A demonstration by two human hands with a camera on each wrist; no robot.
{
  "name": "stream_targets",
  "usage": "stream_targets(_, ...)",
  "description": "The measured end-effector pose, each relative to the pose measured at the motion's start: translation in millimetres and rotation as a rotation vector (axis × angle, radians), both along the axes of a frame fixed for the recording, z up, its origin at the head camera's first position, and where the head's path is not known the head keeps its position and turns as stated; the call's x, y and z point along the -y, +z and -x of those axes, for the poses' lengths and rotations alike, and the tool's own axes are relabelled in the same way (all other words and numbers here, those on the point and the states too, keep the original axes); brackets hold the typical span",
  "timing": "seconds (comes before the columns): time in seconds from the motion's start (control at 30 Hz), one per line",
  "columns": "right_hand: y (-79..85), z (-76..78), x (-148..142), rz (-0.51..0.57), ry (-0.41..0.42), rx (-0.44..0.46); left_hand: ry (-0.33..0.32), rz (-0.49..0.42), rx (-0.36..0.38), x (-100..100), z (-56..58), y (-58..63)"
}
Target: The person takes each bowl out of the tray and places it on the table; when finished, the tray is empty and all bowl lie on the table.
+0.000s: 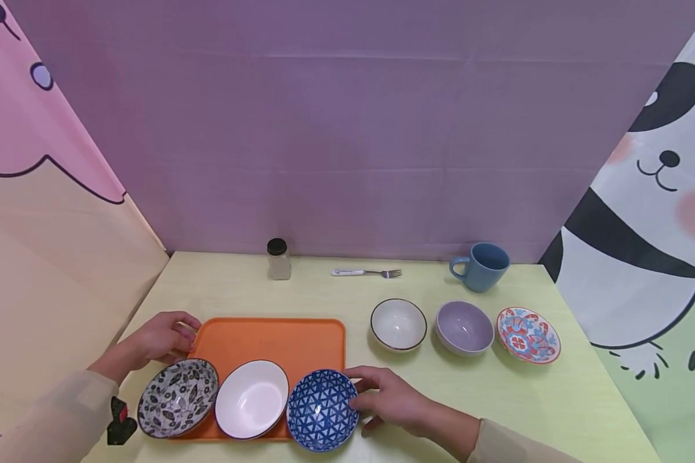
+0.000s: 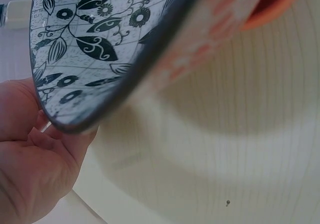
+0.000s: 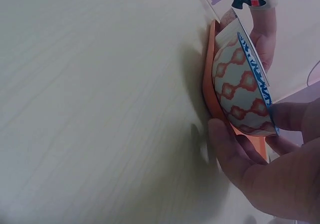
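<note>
My left hand (image 1: 165, 337) is beside the upper left corner of an orange tray (image 1: 266, 334), fingers loosely bent. Below it a bowl with black floral print (image 1: 176, 399) overhangs the tray's left edge; in the left wrist view its rim hides the fingertips of that hand (image 2: 35, 154). A white bowl (image 1: 251, 399) sits in the middle of the tray's near side. To its right is a blue patterned bowl (image 1: 322, 408). My right hand (image 1: 390, 399) holds this bowl at its right rim, the thumb at the rim and other fingers outside, close to the tray's edge.
Right of the tray stand a dark-rimmed white bowl (image 1: 398, 325), a lilac bowl (image 1: 465, 328) and a red-and-blue patterned dish (image 1: 528, 335). Along the back are a black-lidded jar (image 1: 278, 259), a fork (image 1: 367, 273) and a blue mug (image 1: 483, 267), before a purple backdrop (image 1: 353, 128).
</note>
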State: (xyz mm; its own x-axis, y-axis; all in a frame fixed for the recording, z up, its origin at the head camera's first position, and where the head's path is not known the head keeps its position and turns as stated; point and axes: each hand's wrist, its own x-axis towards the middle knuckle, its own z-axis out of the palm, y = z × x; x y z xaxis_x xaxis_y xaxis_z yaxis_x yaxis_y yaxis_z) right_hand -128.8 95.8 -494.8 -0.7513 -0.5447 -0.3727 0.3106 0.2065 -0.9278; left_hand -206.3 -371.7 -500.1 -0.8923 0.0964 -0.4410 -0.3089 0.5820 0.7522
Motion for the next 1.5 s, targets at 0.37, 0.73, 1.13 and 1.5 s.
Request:
stream_targets(0.37,1.1,1.6,3,0.032,-0.020,0.069,0.002,-0.001,0.006,1,1.1,-2.6)
stream_targets(0.73,4.6,2.9,6,0.014,-0.061,0.069,0.000,0.004,0.007,0,2.1,-1.5)
stream_targets(1.13,8.8,2.7,3,0.022,-0.062,0.071,0.005,-0.009,0.008,-1,0.9,-1.7)
stream_targets(1.5,26.4,4.0,-6,0.058,-0.109,0.079,0.004,-0.009,0.002,0,-0.5,-0.7)
